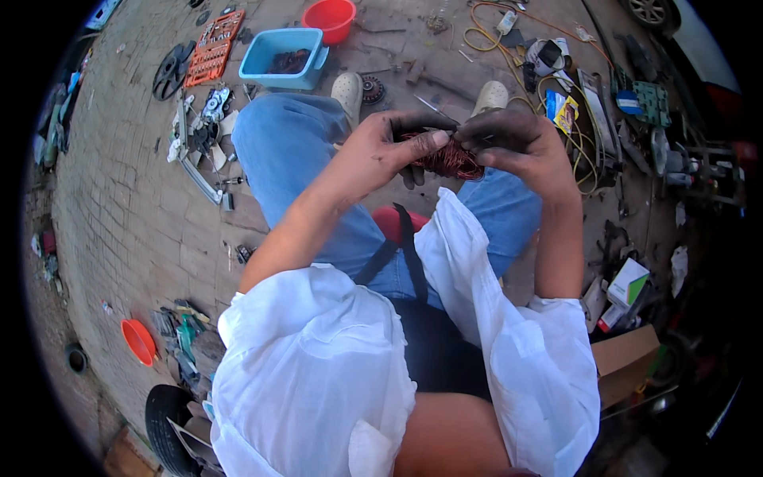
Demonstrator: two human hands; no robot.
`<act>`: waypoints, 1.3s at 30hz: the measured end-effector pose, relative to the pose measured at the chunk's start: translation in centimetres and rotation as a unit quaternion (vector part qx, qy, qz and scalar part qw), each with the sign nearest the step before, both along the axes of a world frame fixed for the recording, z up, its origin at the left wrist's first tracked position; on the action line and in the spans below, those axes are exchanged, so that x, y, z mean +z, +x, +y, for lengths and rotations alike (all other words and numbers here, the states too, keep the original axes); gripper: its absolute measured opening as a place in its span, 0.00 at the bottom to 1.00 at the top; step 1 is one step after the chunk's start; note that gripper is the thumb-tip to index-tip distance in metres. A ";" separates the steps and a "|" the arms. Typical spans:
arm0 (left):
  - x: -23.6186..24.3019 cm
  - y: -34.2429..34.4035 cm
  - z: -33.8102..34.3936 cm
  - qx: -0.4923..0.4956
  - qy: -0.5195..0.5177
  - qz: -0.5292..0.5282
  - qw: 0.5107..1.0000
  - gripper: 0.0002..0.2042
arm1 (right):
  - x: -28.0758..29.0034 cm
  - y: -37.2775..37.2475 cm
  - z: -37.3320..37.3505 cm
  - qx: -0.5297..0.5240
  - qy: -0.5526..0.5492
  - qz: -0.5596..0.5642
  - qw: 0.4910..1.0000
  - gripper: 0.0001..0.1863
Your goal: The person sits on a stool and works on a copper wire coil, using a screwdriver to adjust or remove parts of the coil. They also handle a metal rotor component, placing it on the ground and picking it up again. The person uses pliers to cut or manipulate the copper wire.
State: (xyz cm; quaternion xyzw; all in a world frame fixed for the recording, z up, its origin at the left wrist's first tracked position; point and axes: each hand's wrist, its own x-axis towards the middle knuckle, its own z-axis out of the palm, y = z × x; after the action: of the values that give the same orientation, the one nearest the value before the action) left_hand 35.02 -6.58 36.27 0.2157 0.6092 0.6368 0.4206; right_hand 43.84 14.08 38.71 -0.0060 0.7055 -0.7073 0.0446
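Paved floor [131, 171], parts strewn about; a wire bundle [450, 163] held above the knees.
The left hand's [381, 149] fingers pinch its left side, the right hand's [524, 141] its right; a hammer [415, 72] lies beyond, and far left a blue tub [274, 81] stands between a red bowl [340, 35] and an orange tray [213, 49].

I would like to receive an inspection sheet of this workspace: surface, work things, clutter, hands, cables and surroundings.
Surface: paved ground, items scattered on both sides.
Work things: reddish wire bundle, held above the ground.
Clutter: light-blue basin with dark contents, red bowl, orange tool tray, hammer.
Hands: left hand and right hand both on the bundle; fingers blackened.
Cables: yellow cable, loosely looped, upper right.
Surroundings: tyre, lower left; vehicle wheel, upper right.
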 end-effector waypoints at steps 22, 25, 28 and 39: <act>1.5 -0.2 0.5 -0.045 0.061 -0.013 0.997 0.22 | -2.6 -2.0 2.2 0.167 -0.177 -0.007 0.970 0.13; 1.4 -0.4 0.7 -0.041 0.044 -0.003 0.998 0.22 | -2.8 -2.0 1.9 0.134 -0.115 -0.003 0.984 0.13; 1.2 -0.8 1.0 -0.034 0.042 0.025 0.998 0.21 | -1.5 -1.7 1.5 0.090 -0.101 -0.056 0.989 0.19; 1.0 -1.1 1.4 -0.030 0.058 0.014 0.998 0.20 | -1.3 -1.6 1.3 0.040 -0.087 -0.060 0.994 0.29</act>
State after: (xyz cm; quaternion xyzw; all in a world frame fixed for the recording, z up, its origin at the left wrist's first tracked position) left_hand 33.89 -5.23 37.26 0.2664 0.5704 0.6549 0.4181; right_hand 42.19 15.41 37.42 0.0048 0.6368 -0.7624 0.1147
